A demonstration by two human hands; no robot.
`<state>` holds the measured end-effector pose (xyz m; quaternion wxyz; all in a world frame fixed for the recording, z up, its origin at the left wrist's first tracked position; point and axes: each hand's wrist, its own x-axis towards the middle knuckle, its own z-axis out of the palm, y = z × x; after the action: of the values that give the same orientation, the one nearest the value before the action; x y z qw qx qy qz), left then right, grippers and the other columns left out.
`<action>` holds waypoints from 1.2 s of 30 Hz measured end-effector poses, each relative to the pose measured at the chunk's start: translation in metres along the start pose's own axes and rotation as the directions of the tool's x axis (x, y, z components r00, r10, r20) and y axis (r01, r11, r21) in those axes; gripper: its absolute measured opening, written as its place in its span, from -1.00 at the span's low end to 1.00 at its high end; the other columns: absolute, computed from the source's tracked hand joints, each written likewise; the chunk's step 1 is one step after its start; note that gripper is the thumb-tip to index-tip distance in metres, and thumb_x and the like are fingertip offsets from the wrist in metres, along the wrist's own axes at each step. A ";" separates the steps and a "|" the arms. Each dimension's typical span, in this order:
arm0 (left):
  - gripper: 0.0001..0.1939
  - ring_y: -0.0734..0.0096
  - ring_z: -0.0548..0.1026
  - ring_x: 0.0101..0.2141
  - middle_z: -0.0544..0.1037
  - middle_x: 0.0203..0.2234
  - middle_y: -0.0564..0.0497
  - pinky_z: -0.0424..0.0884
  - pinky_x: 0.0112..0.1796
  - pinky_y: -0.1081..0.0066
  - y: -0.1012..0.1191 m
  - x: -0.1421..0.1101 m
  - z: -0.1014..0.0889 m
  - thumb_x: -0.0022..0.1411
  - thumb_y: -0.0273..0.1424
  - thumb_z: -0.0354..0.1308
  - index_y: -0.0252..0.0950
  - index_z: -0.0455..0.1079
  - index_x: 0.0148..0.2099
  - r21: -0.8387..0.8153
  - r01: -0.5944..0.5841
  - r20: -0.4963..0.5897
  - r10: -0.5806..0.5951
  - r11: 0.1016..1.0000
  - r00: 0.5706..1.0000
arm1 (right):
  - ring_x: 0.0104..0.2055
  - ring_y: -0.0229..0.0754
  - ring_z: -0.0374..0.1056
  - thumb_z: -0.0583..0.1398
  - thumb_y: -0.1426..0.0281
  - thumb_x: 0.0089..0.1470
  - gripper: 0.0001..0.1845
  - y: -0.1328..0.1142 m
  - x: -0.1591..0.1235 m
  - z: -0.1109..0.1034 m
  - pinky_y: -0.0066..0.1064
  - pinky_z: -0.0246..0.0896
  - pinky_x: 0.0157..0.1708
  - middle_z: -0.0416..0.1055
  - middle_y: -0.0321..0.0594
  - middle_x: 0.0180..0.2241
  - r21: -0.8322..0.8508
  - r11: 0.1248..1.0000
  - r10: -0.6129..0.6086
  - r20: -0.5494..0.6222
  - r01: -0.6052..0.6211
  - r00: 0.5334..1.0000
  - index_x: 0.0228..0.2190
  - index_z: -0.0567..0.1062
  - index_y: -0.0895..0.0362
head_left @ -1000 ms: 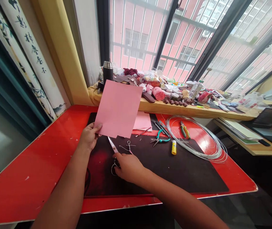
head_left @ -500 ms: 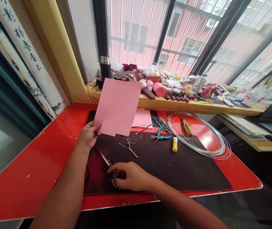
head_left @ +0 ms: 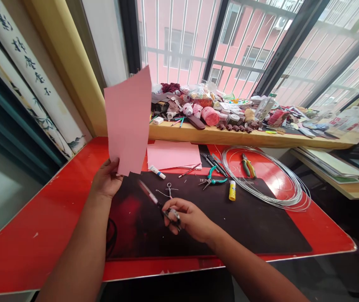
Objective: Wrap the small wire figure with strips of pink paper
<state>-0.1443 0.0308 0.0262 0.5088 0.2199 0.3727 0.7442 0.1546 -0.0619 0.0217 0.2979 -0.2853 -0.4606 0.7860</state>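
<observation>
On the red surface [head_left: 53, 214] lies the dark mat [head_left: 236, 230], and the wire coil [head_left: 295, 193] rests partly over its far right part, while the pink sheet [head_left: 127, 126] is held up in the air by the left hand [head_left: 108, 180], whose fingers [head_left: 115, 164] are pinching its lower edge. The right hand [head_left: 193, 218] has its fingers [head_left: 177, 203] curled around the handles of the scissors [head_left: 150, 194], which are a little blurred and point toward the far left, above the mat. Beyond them are the teal pliers [head_left: 211, 180], the yellow glue stick [head_left: 232, 191] and the small looped wire piece [head_left: 169, 189], this one partly hidden near the right hand.
</observation>
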 end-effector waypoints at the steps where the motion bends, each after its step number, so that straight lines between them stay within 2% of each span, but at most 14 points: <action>1: -0.75 0.53 0.48 -0.50 0.63 -0.39 0.06 0.24 -0.65 0.62 0.001 0.000 -0.001 -0.07 -0.52 0.50 -0.25 0.58 -0.30 0.011 -0.009 -0.017 0.009 1.000 1.000 | -0.55 -0.33 0.30 0.45 0.15 0.07 -0.60 -0.002 0.000 -0.004 -0.47 0.07 -0.50 0.48 -0.33 -0.42 0.029 0.999 -0.022 -0.050 0.024 0.999 -0.17 0.52 0.10; 7: -0.65 0.50 0.50 -0.49 0.63 -0.41 0.03 0.32 -0.59 0.59 -0.008 -0.001 0.001 -0.19 -0.46 0.58 -0.31 0.59 -0.29 0.102 0.021 0.000 -0.021 0.995 1.000 | -0.59 -0.35 0.30 0.47 0.13 0.01 -0.54 -0.011 0.010 -0.021 -0.52 -0.16 -0.59 0.41 -0.40 -0.45 -0.031 0.989 -0.150 -0.243 0.147 0.958 -0.24 0.42 0.07; 12: -0.61 0.56 0.37 -0.58 0.55 -0.51 0.07 0.27 -0.63 0.58 -0.019 -0.004 0.003 -0.23 -0.38 0.62 -0.34 0.59 -0.32 0.208 0.045 0.058 -0.058 0.977 0.997 | -0.62 -0.35 0.28 0.46 0.14 0.01 -0.56 -0.018 0.024 -0.028 -0.53 -0.09 -0.61 0.39 -0.44 -0.51 -0.077 0.969 -0.245 -0.351 0.233 0.904 -0.28 0.39 0.07; 19: -0.57 0.56 0.35 -0.58 0.53 -0.52 0.08 0.24 -0.62 0.56 -0.025 -0.006 0.004 -0.22 -0.28 0.63 -0.33 0.61 -0.29 0.322 0.054 0.094 -0.089 0.945 0.992 | -0.62 -0.36 0.29 0.44 0.09 0.06 -0.57 -0.024 0.038 -0.040 -0.52 0.04 -0.58 0.41 -0.44 -0.48 -0.094 0.933 -0.355 -0.410 0.349 0.840 -0.24 0.42 0.06; 26: -0.51 0.54 0.39 -0.56 0.58 -0.49 0.06 0.24 -0.60 0.56 -0.028 -0.010 0.009 -0.25 -0.24 0.66 -0.32 0.62 -0.26 0.362 0.053 0.101 -0.096 0.931 0.990 | -0.61 -0.35 0.29 0.42 0.03 0.07 -0.50 -0.027 0.043 -0.046 -0.49 0.06 -0.56 0.42 -0.43 -0.45 -0.056 0.936 -0.335 -0.440 0.347 0.833 -0.11 0.48 0.06; 33: -0.48 0.47 0.50 -0.48 0.65 -0.40 0.02 0.39 -0.52 0.54 -0.026 -0.014 0.013 -0.26 -0.25 0.67 -0.30 0.63 -0.23 0.354 0.063 0.113 -0.110 0.933 0.987 | -0.65 -0.42 0.16 0.44 0.12 0.09 -0.62 -0.020 0.049 -0.047 -0.50 -0.01 -0.54 0.30 -0.50 -0.54 -0.104 0.933 -0.352 -0.467 0.345 0.811 -0.30 0.48 0.10; 36: -0.50 0.44 0.56 -0.42 0.68 -0.35 0.02 0.50 -0.42 0.52 -0.024 -0.014 0.012 -0.21 -0.28 0.66 -0.27 0.63 -0.18 0.289 0.076 0.114 -0.114 0.954 0.987 | -0.65 -0.40 0.17 0.43 0.11 0.08 -0.63 -0.022 0.052 -0.046 -0.50 -0.01 -0.55 0.27 -0.51 -0.55 -0.112 0.923 -0.374 -0.487 0.368 0.789 -0.30 0.47 0.09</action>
<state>-0.1161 0.0268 0.0162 0.5304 0.3200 0.4518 0.6420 0.1584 0.0103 0.0130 0.5534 -0.3844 -0.4192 0.6085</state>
